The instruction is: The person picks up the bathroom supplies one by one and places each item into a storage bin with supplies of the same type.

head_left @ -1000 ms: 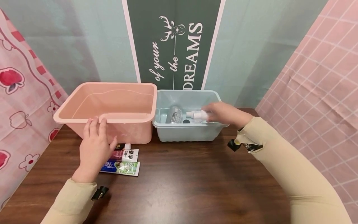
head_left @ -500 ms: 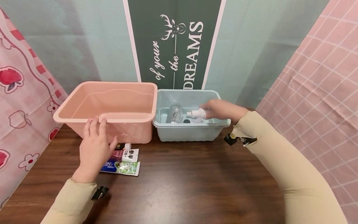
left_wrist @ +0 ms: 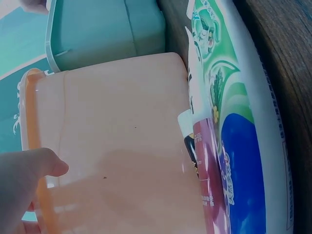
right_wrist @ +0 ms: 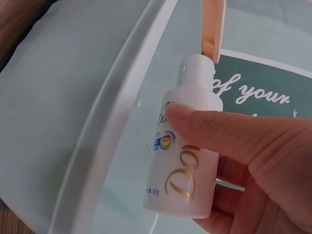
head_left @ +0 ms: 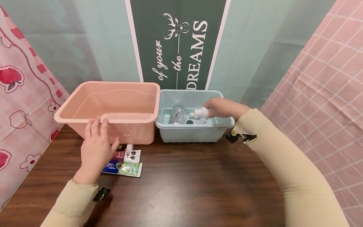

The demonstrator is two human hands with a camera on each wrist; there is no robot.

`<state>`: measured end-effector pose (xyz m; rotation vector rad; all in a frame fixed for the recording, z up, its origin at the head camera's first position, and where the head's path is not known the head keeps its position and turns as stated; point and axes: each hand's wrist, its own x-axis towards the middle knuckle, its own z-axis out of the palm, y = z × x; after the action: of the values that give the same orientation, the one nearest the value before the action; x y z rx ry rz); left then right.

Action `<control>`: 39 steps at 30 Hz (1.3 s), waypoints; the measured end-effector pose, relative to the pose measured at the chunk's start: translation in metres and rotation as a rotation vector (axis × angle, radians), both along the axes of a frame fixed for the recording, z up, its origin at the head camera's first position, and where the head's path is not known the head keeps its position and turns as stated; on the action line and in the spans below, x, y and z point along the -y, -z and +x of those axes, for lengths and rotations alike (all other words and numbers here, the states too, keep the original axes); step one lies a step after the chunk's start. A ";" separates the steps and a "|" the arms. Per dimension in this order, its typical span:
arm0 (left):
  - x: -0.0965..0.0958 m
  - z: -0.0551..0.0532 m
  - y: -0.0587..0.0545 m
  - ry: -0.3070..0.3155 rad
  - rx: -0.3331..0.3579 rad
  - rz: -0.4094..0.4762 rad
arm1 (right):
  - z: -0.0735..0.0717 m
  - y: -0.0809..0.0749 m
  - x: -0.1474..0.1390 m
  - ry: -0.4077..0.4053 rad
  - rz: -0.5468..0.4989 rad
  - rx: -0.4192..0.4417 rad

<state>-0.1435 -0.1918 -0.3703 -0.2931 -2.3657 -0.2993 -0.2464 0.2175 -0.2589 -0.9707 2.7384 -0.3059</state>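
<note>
My right hand (head_left: 224, 107) grips a small white Dove bottle (right_wrist: 180, 161) over the light blue bin (head_left: 190, 135). The right wrist view shows the thumb across the bottle's label and fingers behind it. A clear bottle (head_left: 178, 116) lies inside this bin, beside a small dark round piece (head_left: 189, 122). On the left, my left hand (head_left: 95, 148) holds the front rim of the pink bin (head_left: 136, 132), thumb on the outer wall and fingers over the rim. Below it lie a blue-green toothpaste tube (head_left: 126, 169), a red-white tube (head_left: 131, 156) and a black tube (head_left: 124, 147).
Both bins stand side by side at the back of the dark wooden table (head_left: 175, 189). Behind them hangs a green cloth (head_left: 252, 41) with lettering. Pink patterned cloths (head_left: 317, 104) line the sides.
My right hand has shifted slightly left and up with the white bottle, staying over the blue bin. The left hand keeps its place on the pink bin.
</note>
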 end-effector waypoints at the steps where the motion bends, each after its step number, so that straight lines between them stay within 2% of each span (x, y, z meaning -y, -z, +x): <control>1: 0.000 -0.001 0.000 0.003 -0.004 0.002 | -0.001 0.000 0.000 -0.001 0.006 -0.003; 9: 0.003 -0.006 0.000 0.002 0.002 -0.005 | -0.012 -0.001 0.000 -0.004 0.040 0.006; 16: 0.006 -0.011 0.000 0.013 -0.010 -0.001 | -0.018 -0.003 0.003 0.059 0.051 0.058; 23: 0.007 -0.016 0.000 0.014 -0.002 0.006 | -0.026 0.000 0.003 0.055 0.047 0.044; 31: 0.008 -0.021 -0.001 0.030 -0.017 0.022 | -0.029 -0.005 0.007 0.051 0.046 0.065; 39: 0.009 -0.025 -0.002 0.035 -0.016 0.024 | -0.035 -0.002 0.008 0.088 0.051 0.074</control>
<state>-0.1688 -0.2010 -0.3680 -0.3250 -2.3412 -0.3407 -0.2816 0.2098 -0.2571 -0.8118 2.7124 -0.2789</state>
